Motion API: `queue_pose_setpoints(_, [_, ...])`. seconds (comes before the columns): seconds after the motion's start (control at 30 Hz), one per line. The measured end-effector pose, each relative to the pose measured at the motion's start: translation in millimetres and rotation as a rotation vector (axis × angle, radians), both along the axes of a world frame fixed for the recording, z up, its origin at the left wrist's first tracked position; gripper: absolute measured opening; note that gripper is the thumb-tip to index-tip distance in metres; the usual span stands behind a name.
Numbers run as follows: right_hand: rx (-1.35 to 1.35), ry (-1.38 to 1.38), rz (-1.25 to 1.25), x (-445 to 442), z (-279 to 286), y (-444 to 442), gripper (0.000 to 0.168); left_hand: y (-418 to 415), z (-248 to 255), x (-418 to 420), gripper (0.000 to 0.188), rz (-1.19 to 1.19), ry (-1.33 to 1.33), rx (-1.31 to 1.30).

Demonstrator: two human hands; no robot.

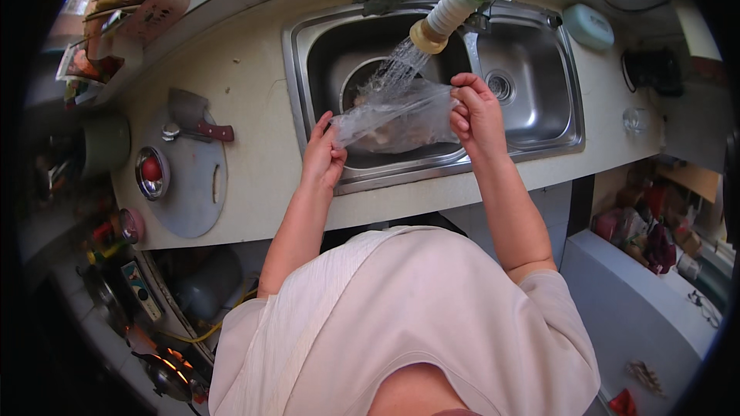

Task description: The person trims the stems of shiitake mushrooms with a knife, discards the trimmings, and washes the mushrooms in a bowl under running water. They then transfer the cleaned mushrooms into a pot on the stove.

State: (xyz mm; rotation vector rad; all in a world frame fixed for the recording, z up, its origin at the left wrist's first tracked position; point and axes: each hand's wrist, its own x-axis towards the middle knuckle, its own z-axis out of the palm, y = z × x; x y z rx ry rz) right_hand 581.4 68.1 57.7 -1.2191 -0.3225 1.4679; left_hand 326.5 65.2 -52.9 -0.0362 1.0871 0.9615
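Both my hands stretch a clear plastic bag (399, 118) over the left bowl of a stainless steel sink (329, 49). My left hand (325, 156) pinches one end of it, and my right hand (477, 110) grips the other end. Water sprays from the faucet's white hose nozzle (442, 23) onto the bag and into a round metal bowl (350, 78) under it. Pale pieces of food (378, 137) show blurrily through the plastic; whether they lie in the bag or in the bowl, I cannot tell.
Left of the sink, a cutting board (188, 202) bears a cleaver (196, 115) and a small bowl (165, 176) holding a red round item (151, 169). A drinking glass (635, 120) and a pale blue box (588, 26) stand to the right. A lit gas burner (176, 358) glows at lower left.
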Motion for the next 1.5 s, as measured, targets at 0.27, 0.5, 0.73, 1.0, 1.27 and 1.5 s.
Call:
queue_pose_setpoints(0.27, [0.001, 0.122, 0.046, 4.2, -2.9, 4.0, 0.019, -11.7, 7.6, 12.6, 0.01, -0.234, -0.296, -0.202])
queue_pose_setpoints(0.5, [0.073, -0.323, -0.033, 34.1, -59.9, -3.5, 0.04, -6.5, 39.1, 44.7, 0.024, -0.457, -0.461, -0.092])
queue_pose_setpoints(0.73, [-0.273, 0.262, 0.11, 18.4, -122.3, -51.8, 0.027, -13.1, 11.0, 43.9, 0.018, -0.307, -0.517, -0.143])
queue_pose_setpoints(1.0, [0.012, -0.297, 0.02, 20.4, -61.5, -25.4, 0.016, -20.8, 40.4, 24.7, 0.01, -0.127, -0.265, -0.018])
queue_pose_setpoints(1.27, [-0.003, -0.162, 0.153, 18.4, -19.2, 9.8, 0.017, -37.5, 40.4, 11.7, 0.01, -0.081, -0.251, -0.065])
queue_pose_setpoints(1.5, [0.04, -0.274, 0.258, 24.4, 2.8, 25.5, 0.018, -35.2, 47.8, 3.1, 0.009, 0.041, -0.468, -0.087])
